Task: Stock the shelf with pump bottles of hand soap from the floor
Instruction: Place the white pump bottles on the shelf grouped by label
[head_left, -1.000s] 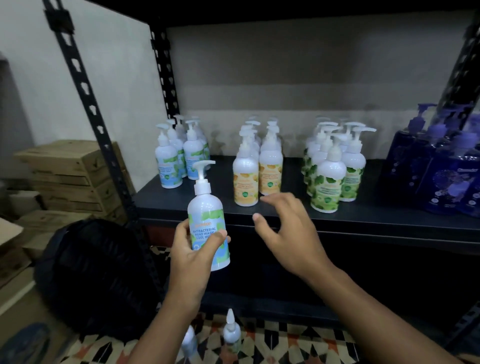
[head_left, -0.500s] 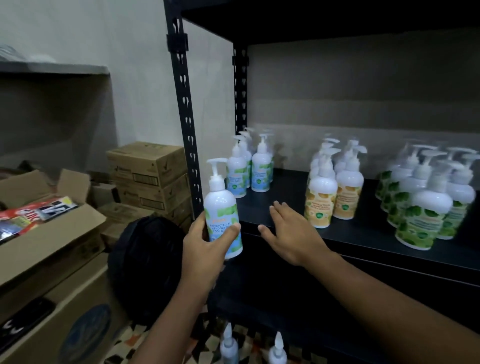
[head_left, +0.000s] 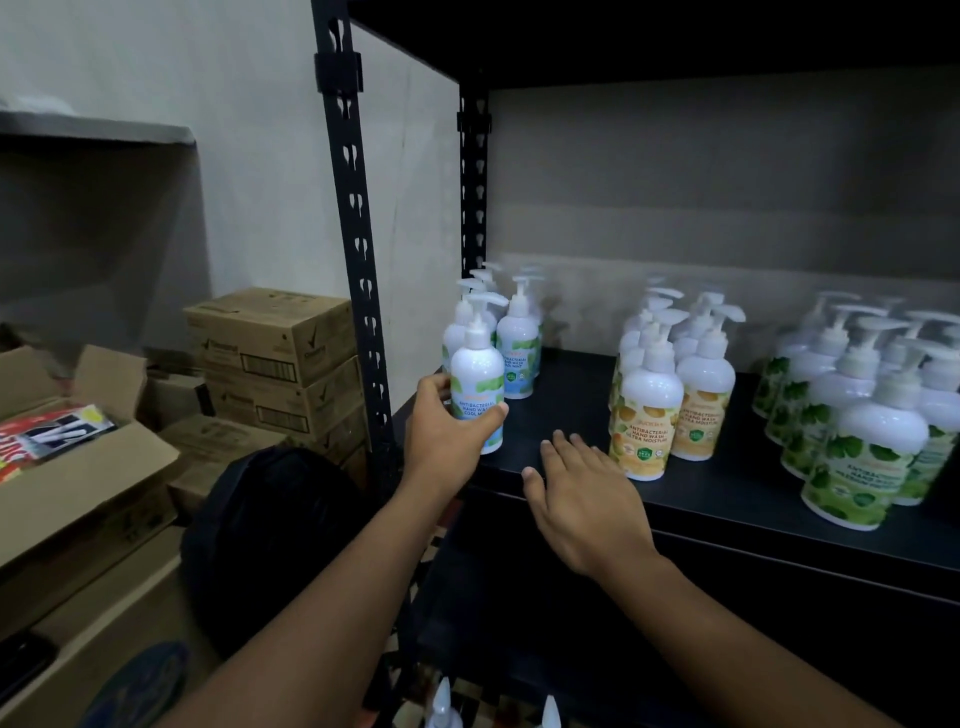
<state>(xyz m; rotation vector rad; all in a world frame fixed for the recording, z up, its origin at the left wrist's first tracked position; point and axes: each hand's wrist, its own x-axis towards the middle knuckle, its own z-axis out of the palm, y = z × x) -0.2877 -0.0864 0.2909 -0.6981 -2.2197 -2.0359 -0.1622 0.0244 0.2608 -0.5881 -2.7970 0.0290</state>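
Starting way out left of the shelf (head_left: 727, 525), we've got an open cardboard box (head_left: 78, 483) with some red packs in it. Next come stacked closed cartons (head_left: 275, 353) beside the shelf's left side. A dark bag (head_left: 270, 530) sits in front of those, lower than the shelf board. After that comes the shelf's front left post (head_left: 358, 260).

Our left hand (head_left: 447, 431) is at the shelf's front left corner, wrapped round a pump bottle (head_left: 478, 384) with a blue and green label. The thumb lies across the front of the label and the fingers go round the far side. The bottle is upright with its base right at the shelf board, but honestly we can't tell if it's actually sitting on it. Just behind it, deeper on the shelf, stands a small bunch of matching bottles (head_left: 517, 348).

Down below the shelf, two floor bottles (head_left: 444, 701) poke their tops into view at the bottom edge.

Our right hand (head_left: 582, 499) is flat, palm down, fingers straight and gripping nothing. It's over the shelf's front edge, just right of the held bottle and apart from it. We can't say whether it touches the board.

Past those fingertips, mid shelf, is a cluster of orange-label bottles (head_left: 649, 410). Toward the shelf's right end there's a bigger cluster of green-label bottles (head_left: 862, 447), the front one close to the edge.
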